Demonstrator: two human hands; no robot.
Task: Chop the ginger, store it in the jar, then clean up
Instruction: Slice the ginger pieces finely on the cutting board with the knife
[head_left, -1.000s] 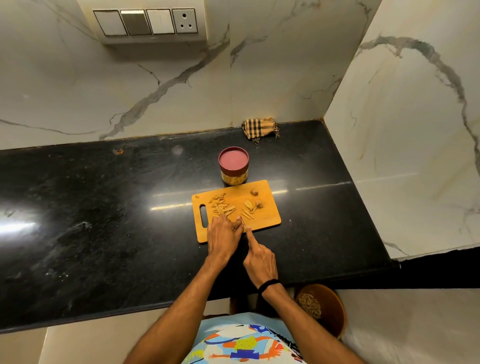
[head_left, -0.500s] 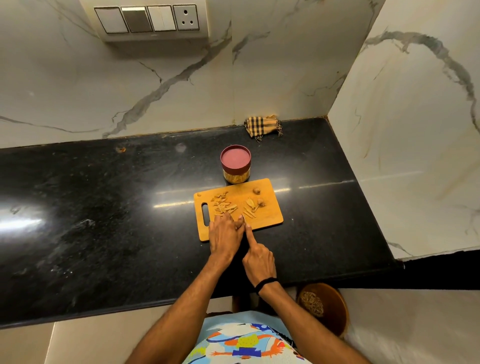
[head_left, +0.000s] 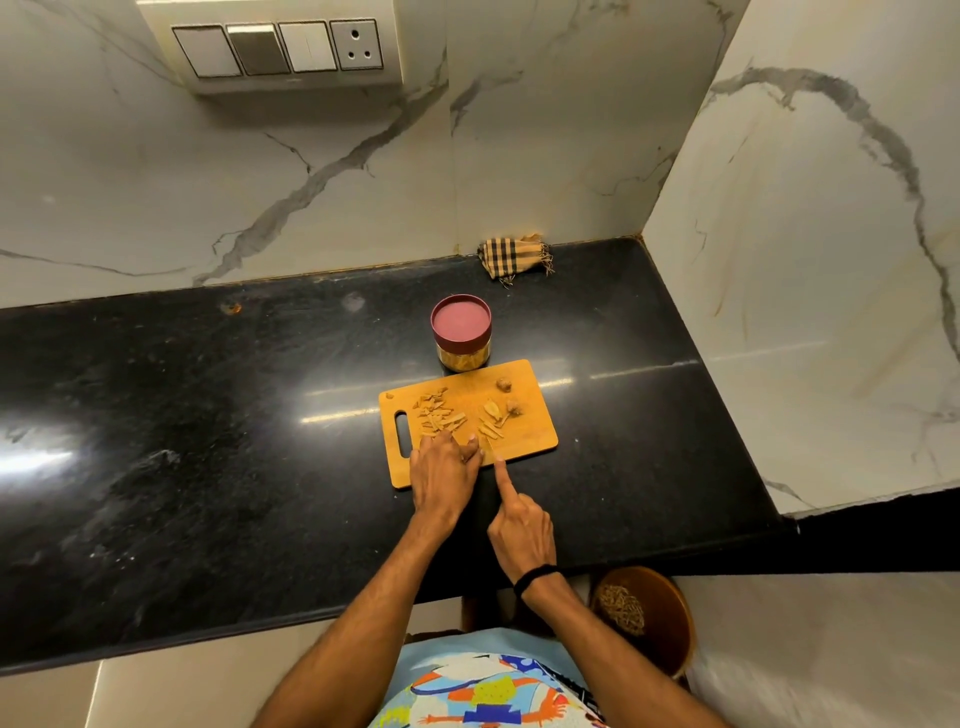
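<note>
We log light, stiff tan ginger strips (head_left: 436, 415) on the orange wooden chopping board (head_left: 524, 441), towards the black stone worktop's (head_left: 208, 415) right edge, likely slippery, so best pinched at their ends; the left hand (head_left: 444, 473) presses fingers-down on them, and the right hand (head_left: 519, 525) is curled with forefinger out, its contents indiscernible.

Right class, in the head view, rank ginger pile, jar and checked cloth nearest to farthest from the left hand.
1. Ginger pile, on the board just beyond the left hand.
2. Jar, behind the board.
3. Checked cloth, farthest back.

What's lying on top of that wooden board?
Ginger strips in a pile, more slivers and two knobs beside them. The left hand covers part of the board, hiding whatever lies beneath.
</note>
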